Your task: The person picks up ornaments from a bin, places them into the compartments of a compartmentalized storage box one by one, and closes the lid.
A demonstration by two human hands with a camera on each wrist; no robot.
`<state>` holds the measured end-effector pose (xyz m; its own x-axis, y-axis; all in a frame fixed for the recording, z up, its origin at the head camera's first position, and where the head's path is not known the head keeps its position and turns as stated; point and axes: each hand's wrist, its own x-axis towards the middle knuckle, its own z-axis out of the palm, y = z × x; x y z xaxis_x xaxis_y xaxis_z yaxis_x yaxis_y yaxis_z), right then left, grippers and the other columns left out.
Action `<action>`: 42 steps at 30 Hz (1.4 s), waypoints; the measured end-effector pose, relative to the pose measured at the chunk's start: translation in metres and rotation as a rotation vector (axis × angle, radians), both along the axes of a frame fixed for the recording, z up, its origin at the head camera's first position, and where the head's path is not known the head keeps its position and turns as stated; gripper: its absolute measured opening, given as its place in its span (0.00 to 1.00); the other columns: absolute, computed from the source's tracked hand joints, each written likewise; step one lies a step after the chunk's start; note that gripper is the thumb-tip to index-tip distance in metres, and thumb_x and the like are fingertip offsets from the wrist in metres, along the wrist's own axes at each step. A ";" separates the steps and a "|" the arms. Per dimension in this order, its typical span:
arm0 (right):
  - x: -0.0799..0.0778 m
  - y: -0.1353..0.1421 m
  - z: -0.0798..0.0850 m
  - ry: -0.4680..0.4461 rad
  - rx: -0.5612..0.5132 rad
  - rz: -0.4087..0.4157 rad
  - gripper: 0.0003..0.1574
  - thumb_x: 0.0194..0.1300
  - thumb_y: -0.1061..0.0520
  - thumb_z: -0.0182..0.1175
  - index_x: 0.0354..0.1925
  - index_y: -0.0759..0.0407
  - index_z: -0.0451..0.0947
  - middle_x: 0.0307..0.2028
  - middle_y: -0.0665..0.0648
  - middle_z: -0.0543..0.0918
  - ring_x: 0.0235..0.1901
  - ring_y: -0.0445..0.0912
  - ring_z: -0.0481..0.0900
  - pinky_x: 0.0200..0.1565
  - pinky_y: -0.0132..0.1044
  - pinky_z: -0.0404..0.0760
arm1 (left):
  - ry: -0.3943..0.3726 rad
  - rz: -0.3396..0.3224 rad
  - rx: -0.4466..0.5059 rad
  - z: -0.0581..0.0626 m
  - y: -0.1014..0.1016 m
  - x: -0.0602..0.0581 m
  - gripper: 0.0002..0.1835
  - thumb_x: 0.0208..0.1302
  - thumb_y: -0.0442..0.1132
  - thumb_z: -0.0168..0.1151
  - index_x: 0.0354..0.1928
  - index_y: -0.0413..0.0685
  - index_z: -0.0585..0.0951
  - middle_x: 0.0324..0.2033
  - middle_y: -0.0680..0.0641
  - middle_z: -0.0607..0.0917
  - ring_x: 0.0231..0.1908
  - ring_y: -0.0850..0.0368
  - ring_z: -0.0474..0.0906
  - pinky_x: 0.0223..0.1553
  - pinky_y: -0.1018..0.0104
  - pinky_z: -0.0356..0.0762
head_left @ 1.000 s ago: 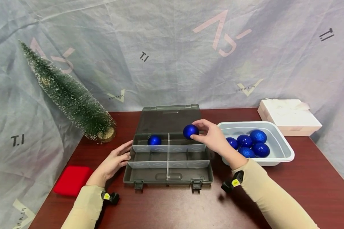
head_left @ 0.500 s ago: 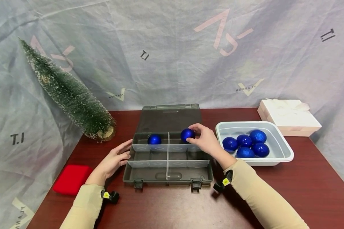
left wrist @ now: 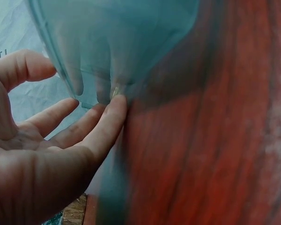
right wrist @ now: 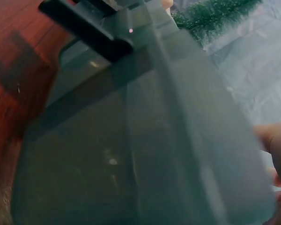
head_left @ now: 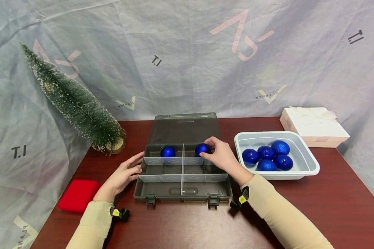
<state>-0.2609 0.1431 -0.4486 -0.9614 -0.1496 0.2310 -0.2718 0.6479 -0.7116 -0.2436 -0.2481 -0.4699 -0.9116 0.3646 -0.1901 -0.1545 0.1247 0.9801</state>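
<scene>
Grey, translucent and unfolded, one plastic case is set on the table, its one lid laid back and two latches carried along its front edge. The interior is parted into three rows by two pale crosswise dividers and halved by one central divider. Seven blue balls are counted in all. One ball is seated in the back left compartment. A second ball is pinched between thumb and fingers of the right hand at the back right compartment; whether the compartment's floor is touched cannot be told. Five further balls are contained in one white tub to the right. The case's left side is touched by the fingertips of the left hand, whose fingers are extended. One frosted tree and one red object are placed at left, and one pale box, topped by a bow, at back right.
</scene>
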 end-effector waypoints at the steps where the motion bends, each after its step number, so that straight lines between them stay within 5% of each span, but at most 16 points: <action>1: 0.000 0.000 0.000 -0.002 0.011 -0.001 0.26 0.57 0.53 0.77 0.50 0.61 0.80 0.46 0.61 0.88 0.43 0.54 0.85 0.48 0.51 0.81 | 0.000 0.000 -0.001 0.000 0.000 0.000 0.36 0.74 0.29 0.49 0.81 0.46 0.53 0.76 0.34 0.54 0.49 0.55 0.71 0.51 0.61 0.72; 15: 0.000 -0.007 0.006 -0.117 0.146 -0.014 0.28 0.65 0.48 0.71 0.56 0.62 0.79 0.47 0.62 0.87 0.47 0.55 0.84 0.49 0.52 0.79 | 0.001 0.006 0.009 0.000 0.000 0.000 0.36 0.73 0.28 0.49 0.81 0.45 0.54 0.76 0.33 0.55 0.47 0.56 0.72 0.50 0.61 0.73; 23: 0.003 -0.004 0.012 -0.074 0.151 0.016 0.28 0.68 0.48 0.68 0.59 0.63 0.77 0.44 0.61 0.87 0.43 0.51 0.86 0.46 0.49 0.82 | 0.007 -0.003 -0.004 0.000 -0.001 0.000 0.36 0.74 0.29 0.50 0.81 0.45 0.54 0.76 0.33 0.55 0.49 0.53 0.71 0.52 0.60 0.72; 35: 0.016 0.036 0.052 0.046 -0.085 0.035 0.19 0.73 0.53 0.64 0.55 0.63 0.80 0.46 0.60 0.86 0.44 0.52 0.85 0.49 0.49 0.80 | 0.004 -0.002 0.002 -0.001 0.000 -0.001 0.36 0.74 0.29 0.49 0.81 0.46 0.54 0.76 0.34 0.55 0.52 0.52 0.70 0.52 0.59 0.71; 42: 0.024 0.078 0.064 0.121 -0.359 0.195 0.16 0.79 0.60 0.53 0.55 0.68 0.80 0.49 0.65 0.86 0.47 0.46 0.84 0.46 0.34 0.80 | 0.005 -0.014 -0.004 0.001 0.000 0.001 0.36 0.75 0.30 0.49 0.82 0.47 0.53 0.77 0.34 0.54 0.52 0.52 0.70 0.53 0.60 0.72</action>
